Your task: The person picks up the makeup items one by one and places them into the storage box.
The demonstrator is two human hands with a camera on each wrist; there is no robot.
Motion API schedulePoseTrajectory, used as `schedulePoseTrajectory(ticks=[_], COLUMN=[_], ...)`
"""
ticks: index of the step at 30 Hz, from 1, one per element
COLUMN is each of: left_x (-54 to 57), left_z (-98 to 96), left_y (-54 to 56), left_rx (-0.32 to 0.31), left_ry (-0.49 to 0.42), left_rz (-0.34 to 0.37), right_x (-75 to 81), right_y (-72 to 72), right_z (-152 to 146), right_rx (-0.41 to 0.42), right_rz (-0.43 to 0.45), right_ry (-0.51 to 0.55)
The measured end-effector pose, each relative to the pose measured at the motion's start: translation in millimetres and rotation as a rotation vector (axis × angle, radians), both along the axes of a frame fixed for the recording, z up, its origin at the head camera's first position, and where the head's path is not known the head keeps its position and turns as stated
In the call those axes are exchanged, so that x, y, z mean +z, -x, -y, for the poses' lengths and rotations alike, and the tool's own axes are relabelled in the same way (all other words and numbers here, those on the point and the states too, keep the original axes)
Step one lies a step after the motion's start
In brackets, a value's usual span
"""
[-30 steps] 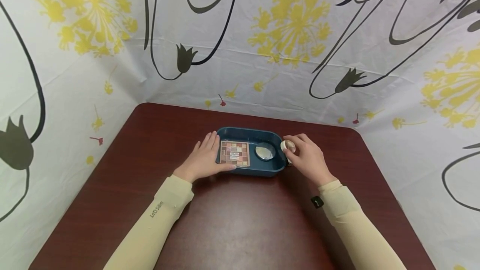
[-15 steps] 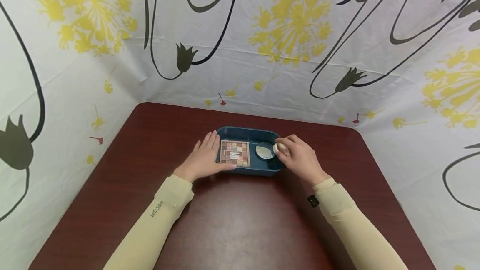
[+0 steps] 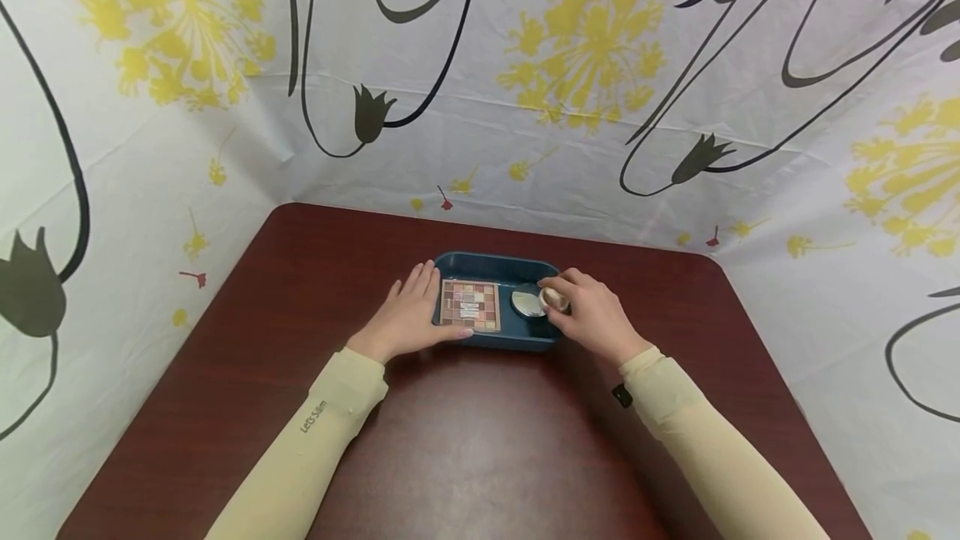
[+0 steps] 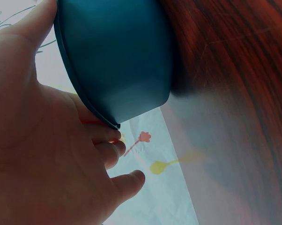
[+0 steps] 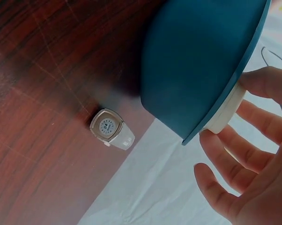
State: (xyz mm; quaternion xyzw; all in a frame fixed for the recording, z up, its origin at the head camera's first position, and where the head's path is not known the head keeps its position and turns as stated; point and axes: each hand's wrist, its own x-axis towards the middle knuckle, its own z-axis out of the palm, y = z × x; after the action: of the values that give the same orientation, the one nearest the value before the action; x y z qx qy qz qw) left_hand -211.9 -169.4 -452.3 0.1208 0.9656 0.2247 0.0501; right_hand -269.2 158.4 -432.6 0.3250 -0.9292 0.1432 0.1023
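My left hand (image 3: 405,315) rests at the left end of a blue tray (image 3: 495,260), fingers straight and thumb on its front rim. In the left wrist view, its fingertips meet the edge of the tray. My right hand (image 3: 596,315) holds a small round cream-white jar (image 3: 553,300) over the tray's right end. The right wrist view shows the jar's pale side (image 5: 225,112) between thumb and fingers, right at the rim. Inside the tray lie an eyeshadow palette (image 3: 471,305) on the left and a round mirror (image 3: 527,303), which the jar partly overlaps.
A dark red-brown table (image 3: 465,432) carries the tray. Beside the tray's right end, a small piece with a gold-rimmed dial-like face (image 5: 107,125) and a clear body stands on it. A patterned white cloth (image 3: 480,148) hangs behind and along both sides.
My right hand has moved left with the jar, from beside the tray's right rim to over its inside, close to the mirror. My left hand has stayed in place.
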Motion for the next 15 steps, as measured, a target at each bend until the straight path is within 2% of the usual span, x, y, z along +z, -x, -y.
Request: schedulePoseTrajectory(ticks=[8, 15], left_x=[-0.9, -0.4], left_z=[1.0, 1.1], left_y=[0.2, 1.3], left_rx=[-0.001, -0.001], left_ry=[0.005, 0.01], left_rz=[-0.004, 0.002], right_x=[-1.0, 0.6], right_y=[2.7, 4.0], right_z=[8, 15], right_rx=[0.066, 0.07], right_rz=[0.024, 0.068], right_ry=[-0.061, -0.148])
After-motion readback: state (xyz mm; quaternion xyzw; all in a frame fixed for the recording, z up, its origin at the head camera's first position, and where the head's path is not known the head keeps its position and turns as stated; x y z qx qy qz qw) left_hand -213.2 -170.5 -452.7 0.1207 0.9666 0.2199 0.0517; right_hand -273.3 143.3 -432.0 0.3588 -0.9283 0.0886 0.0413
